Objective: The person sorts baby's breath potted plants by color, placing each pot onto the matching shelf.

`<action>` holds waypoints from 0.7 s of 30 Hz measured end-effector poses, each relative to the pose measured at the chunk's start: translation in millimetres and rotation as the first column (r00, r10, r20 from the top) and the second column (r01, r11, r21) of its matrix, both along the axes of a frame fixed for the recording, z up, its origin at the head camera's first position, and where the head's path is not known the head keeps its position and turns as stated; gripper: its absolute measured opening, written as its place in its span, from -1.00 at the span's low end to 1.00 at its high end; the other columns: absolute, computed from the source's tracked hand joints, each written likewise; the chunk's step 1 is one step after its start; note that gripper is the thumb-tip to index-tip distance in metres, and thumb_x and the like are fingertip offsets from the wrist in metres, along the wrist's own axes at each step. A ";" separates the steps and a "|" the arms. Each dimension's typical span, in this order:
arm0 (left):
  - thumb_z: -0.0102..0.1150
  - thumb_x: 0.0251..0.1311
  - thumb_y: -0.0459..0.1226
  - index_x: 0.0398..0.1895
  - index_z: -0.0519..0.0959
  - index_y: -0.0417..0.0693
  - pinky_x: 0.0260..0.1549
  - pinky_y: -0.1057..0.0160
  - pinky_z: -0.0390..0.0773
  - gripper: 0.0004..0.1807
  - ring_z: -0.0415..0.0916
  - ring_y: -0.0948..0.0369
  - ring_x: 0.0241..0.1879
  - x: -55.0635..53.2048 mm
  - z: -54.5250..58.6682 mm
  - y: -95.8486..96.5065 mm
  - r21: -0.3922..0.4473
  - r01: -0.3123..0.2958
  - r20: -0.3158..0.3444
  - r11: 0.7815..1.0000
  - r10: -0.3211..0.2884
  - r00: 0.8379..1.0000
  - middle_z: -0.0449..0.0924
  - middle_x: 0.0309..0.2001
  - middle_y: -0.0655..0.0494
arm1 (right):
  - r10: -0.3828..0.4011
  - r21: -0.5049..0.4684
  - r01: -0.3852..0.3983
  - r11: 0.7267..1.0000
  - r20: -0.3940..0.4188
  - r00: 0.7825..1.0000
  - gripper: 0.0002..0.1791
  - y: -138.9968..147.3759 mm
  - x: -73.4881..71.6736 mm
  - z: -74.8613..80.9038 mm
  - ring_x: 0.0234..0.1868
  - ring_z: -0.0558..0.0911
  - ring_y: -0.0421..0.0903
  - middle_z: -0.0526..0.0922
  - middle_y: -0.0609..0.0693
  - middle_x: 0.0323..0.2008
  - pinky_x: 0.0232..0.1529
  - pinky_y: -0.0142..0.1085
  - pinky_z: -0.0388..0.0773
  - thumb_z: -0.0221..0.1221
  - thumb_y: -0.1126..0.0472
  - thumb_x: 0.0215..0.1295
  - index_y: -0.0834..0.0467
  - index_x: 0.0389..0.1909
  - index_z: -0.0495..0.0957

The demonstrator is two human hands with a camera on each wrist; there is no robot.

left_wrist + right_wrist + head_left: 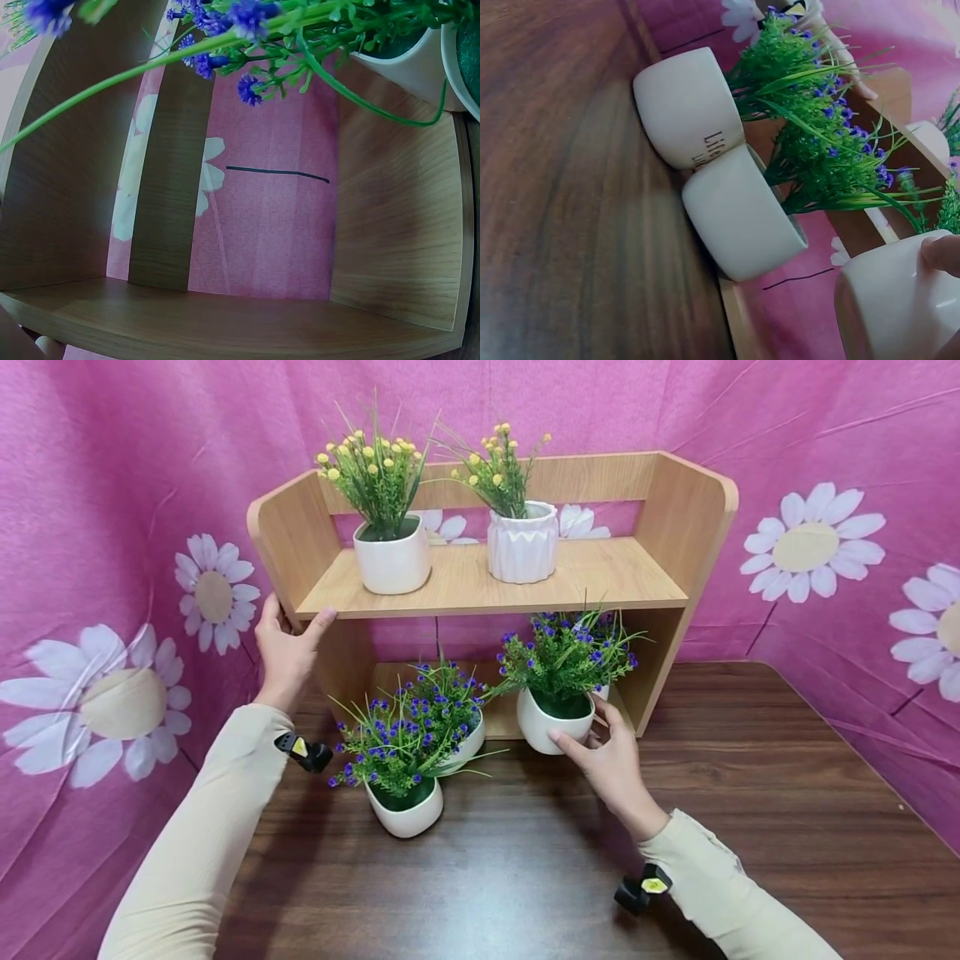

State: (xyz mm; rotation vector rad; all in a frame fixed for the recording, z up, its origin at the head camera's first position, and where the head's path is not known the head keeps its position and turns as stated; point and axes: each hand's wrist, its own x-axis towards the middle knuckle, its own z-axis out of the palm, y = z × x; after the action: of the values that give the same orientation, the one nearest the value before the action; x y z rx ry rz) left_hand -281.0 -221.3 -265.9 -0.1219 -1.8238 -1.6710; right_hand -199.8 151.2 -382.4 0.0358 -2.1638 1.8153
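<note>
Where the held pot [538, 725] is: I read it just left of and beyond the right hand [611, 764], in front of the right part of the lower bay of the shelf [682, 527]; it appears raised.
Pot axis: upright; I find no long horizontal side.
Nearer hand: right; thumb on the pot's near wall, fingers around its right side, spread to pot width.
Left hand [288, 647]: gripping the shelf's left upright, thumb at the front edge, well apart from the held pot.
Left pots: near pot [405, 817] on the tabletop [525, 860], far pot [468, 747] just beside it.
Lettering [714, 139]: I can read "Life" on the near pot; the lower line is cut off.
Wrist cameras [633, 897]: yellow stickers, print illegible to me.
</note>
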 end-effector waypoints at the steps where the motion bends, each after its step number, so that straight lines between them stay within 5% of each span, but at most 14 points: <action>1: 0.38 0.01 -0.36 0.31 0.31 -0.21 0.27 0.26 0.33 -0.26 0.35 0.09 0.24 0.3 0.2 0.2 -0.001 -0.001 0.000 1.000 0.001 1.000 0.38 0.26 -0.18 | -0.001 -0.002 0.001 1.000 -0.003 1.000 -0.18 0.1 -1.4 1.0 0.13 0.51 0.13 0.37 0.22 0.23 -0.15 -0.61 0.52 0.38 0.37 0.04 0.29 0.33 0.22; 10: 0.41 -0.01 -0.33 0.31 0.33 -0.13 0.25 0.27 0.35 -0.25 0.38 0.13 0.20 -18.2 -13.7 -9.5 0.003 -0.013 -0.032 1.000 0.013 0.999 0.42 0.24 -0.12 | -0.010 -0.077 0.010 0.997 -0.003 1.000 -0.17 -8.5 -20.4 -0.1 0.17 0.47 0.13 0.35 0.24 0.23 -0.10 -0.60 0.49 0.36 0.37 0.07 0.31 0.36 0.18; 17: 0.43 -0.01 -0.29 0.31 0.33 -0.09 0.26 0.28 0.33 -0.24 0.37 0.15 0.22 -19.6 -14.9 -9.5 -0.004 -0.018 -0.030 1.000 0.018 0.999 0.42 0.24 -0.07 | -0.040 -0.078 0.036 0.996 -0.046 0.998 -0.15 -23.5 -40.1 -7.0 0.19 0.43 0.10 0.34 0.22 0.26 0.16 -0.13 0.44 0.38 0.35 0.05 0.30 0.35 0.19; 21: 0.43 0.00 -0.27 0.31 0.33 -0.08 0.26 0.29 0.34 -0.24 0.36 0.16 0.22 -18.6 -15.3 -9.3 -0.012 -0.020 -0.023 1.000 0.020 1.000 0.41 0.25 -0.06 | -0.049 -0.052 0.046 0.998 -0.063 0.997 -0.14 -35.4 -49.8 -11.3 0.17 0.45 0.10 0.39 0.23 0.23 0.18 -0.05 0.43 0.41 0.31 0.02 0.29 0.34 0.20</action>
State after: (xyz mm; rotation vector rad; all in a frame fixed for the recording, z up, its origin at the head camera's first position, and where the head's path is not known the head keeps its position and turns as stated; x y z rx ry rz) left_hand -299.6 -230.6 -281.1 -0.1272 -1.8130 -1.6383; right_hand -249.6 115.8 -393.7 0.0305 -2.0568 1.8166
